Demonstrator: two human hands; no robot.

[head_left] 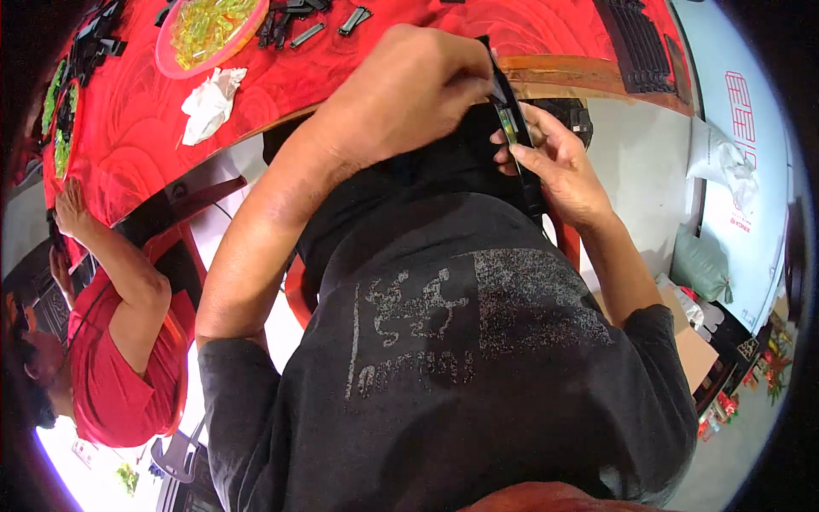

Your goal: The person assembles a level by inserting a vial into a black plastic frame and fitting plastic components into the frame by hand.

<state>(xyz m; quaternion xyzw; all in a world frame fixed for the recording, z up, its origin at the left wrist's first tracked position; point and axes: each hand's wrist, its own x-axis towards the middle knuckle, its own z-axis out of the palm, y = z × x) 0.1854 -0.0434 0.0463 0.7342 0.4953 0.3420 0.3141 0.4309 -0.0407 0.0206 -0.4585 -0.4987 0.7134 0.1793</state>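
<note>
Nearest is the person's dark printed shirt (478, 341). Beyond it, above the lap, both hands are at one long black strip (508, 102), held just in front of the surface (141, 119). The right hand (559, 166) grips it around the middle, thumb on the near side, other fingers curled behind. The left hand (426, 94) bends over its upper part, fingers drawn together; whether they pinch or only touch it, I cannot tell. A yellow-green piece (509, 126) shows against the strip near the right thumb.

On the red-covered surface lies a crumpled white tissue (211, 107). Beyond it, a round pink-rimmed bowl (165, 61) holds a heap of small clear yellow pieces (209, 34). Small black parts (277, 26) lie outside, just beside the bowl. Long black strips (636, 47) rest side by side at the surface's right end.

Off left, a co-worker's hand (72, 209) is near more yellow-green pieces (61, 154). Off right sits a green bag (701, 264), its contents hidden.
</note>
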